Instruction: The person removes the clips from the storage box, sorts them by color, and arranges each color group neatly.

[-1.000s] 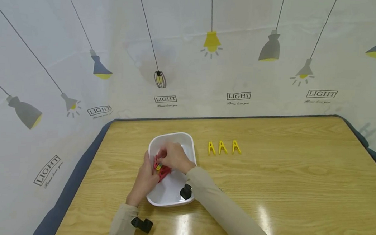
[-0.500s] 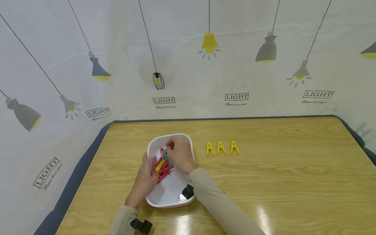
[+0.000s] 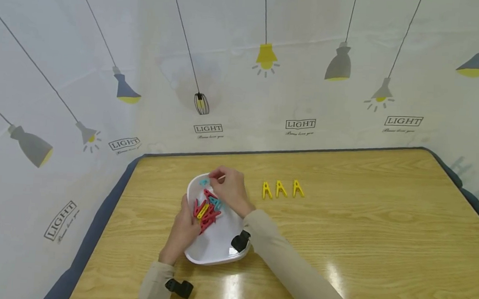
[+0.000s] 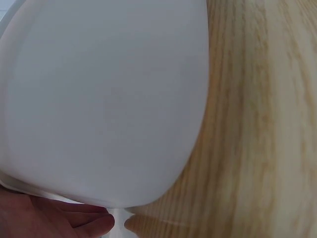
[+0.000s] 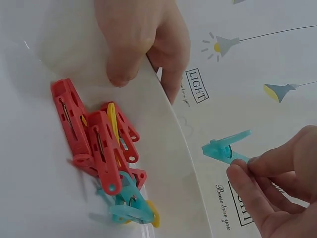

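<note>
A white tray (image 3: pixel 217 248) lies on the wooden table (image 3: pixel 362 230), seen from below in the left wrist view as a white tray wall (image 4: pixel 109 99). My left hand (image 3: pixel 183 226) grips its left rim, thumb inside (image 5: pixel 124 54). A pile of red, yellow and teal clothes pegs (image 3: pixel 207 209) lies in the tray; the red pegs (image 5: pixel 94 139) show close up. My right hand (image 3: pixel 229 190) hovers over the tray's far end and pinches a single teal peg (image 3: pixel 204 182) by its handles (image 5: pixel 225 148), lifted clear of the pile.
Three yellow pegs (image 3: pixel 280 188) stand in a row on the table right of the tray. A patterned sheet (image 3: pixel 268 78) with printed lamps backs the table. Black wrist cameras (image 3: pixel 179 287) sit on both sleeves.
My right hand has risen off the pile and moved toward the tray's far end, taking a teal peg with it. The pile is uncovered. My left hand stays on the rim.
</note>
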Motion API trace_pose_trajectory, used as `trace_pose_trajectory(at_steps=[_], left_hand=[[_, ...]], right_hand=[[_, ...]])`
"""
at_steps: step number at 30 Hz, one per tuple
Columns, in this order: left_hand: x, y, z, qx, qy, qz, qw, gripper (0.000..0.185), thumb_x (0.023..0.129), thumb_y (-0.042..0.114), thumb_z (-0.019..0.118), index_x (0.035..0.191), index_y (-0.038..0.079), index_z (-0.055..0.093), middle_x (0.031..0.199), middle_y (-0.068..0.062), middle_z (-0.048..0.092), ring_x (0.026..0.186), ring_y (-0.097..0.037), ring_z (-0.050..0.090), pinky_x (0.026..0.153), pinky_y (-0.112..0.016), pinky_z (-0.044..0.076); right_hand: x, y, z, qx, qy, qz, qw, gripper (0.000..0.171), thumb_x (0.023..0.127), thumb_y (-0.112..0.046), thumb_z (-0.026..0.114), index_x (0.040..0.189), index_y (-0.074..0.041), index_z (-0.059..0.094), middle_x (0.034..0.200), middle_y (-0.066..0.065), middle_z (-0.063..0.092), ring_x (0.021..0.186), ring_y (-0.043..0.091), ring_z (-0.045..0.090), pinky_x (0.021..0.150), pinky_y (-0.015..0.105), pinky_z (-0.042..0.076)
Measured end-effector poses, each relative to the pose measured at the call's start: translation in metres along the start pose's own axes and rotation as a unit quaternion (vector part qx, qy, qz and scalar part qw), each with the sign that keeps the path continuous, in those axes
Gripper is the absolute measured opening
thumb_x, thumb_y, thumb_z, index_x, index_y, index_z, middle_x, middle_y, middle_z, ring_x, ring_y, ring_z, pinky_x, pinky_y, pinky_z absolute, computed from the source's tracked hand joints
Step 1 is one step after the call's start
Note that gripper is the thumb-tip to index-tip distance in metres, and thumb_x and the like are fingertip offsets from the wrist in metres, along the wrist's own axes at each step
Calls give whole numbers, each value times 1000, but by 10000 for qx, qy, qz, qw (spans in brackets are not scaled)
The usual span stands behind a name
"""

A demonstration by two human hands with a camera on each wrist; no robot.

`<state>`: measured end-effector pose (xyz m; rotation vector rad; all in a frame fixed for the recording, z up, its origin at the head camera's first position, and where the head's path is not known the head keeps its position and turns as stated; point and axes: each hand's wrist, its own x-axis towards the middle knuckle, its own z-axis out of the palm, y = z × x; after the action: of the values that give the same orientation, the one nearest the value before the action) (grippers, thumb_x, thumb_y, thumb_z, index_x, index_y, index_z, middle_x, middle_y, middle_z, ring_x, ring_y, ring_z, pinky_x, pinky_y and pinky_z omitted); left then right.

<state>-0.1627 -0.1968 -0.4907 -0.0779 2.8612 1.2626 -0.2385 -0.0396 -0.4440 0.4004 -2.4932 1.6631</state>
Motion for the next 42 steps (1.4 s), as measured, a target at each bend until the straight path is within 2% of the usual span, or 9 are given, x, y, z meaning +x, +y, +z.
trace_pose_trajectory(at_steps=[5,9,13,15,21,23,28,35,42], left_hand=[[0,0,0,24,-10,-30,10000,82,83,-11,48,156,-3,12,139,-37,52,101,-35,58,79,-43,55],[0,0,1,44,-21,-34,10000,80,85,-11,48,155,-3,12,142,-37,49,112,-37,58,88,-49,56],[1,0,1,-20,-103,-178,9998,79,88,-11,46,157,-1,10,151,-34,43,125,-39,55,98,-55,54],[1,0,0,-85,-163,-279,9994,80,89,-10,46,158,1,8,154,-32,39,129,-39,52,100,-56,53],[1,-1,-2,-88,-288,-483,9984,82,91,-8,46,160,2,2,157,-32,36,125,-38,53,96,-53,56],[2,-2,-2,-96,-300,-483,9983,82,91,-8,45,160,2,1,158,-31,34,131,-39,51,100,-55,54],[1,-2,-2,-164,-377,-493,9979,81,93,-7,43,160,3,-1,162,-29,28,141,-42,43,104,-58,48],[0,0,-1,-154,-401,-494,9979,80,93,-7,43,160,4,0,160,-30,30,138,-41,46,104,-59,49],[1,2,2,-180,-464,-474,9976,80,94,-6,42,160,4,-1,161,-29,29,139,-41,44,105,-59,48]], right_hand=[[-3,-2,-13,128,33,-3,9999,9,90,-4,70,97,-4,76,95,9,76,84,21,71,73,25,61],[-7,2,-29,192,107,144,9997,8,91,-7,71,97,-6,76,96,8,76,85,21,72,74,26,61],[-13,10,-47,375,239,391,9982,10,90,-8,72,99,-5,77,97,9,75,86,22,73,74,29,62],[-16,15,-56,449,305,463,9975,11,90,-7,73,99,-4,77,98,10,75,86,23,73,75,30,62],[-31,32,-81,764,367,669,9942,9,89,-7,74,97,-3,77,98,12,75,86,25,74,74,30,63],[-36,37,-90,802,358,690,9937,9,89,-6,73,96,-2,77,98,14,75,86,26,75,73,30,62],[-49,51,-109,574,451,742,9946,10,90,-10,73,97,-5,77,99,13,76,87,28,75,72,29,62],[-68,75,-126,474,472,894,9938,10,89,-8,73,97,-2,77,103,16,74,90,28,74,73,25,61],[-86,89,-132,61,467,1080,9930,7,88,-7,75,95,-4,77,99,13,75,93,26,74,82,32,62]])
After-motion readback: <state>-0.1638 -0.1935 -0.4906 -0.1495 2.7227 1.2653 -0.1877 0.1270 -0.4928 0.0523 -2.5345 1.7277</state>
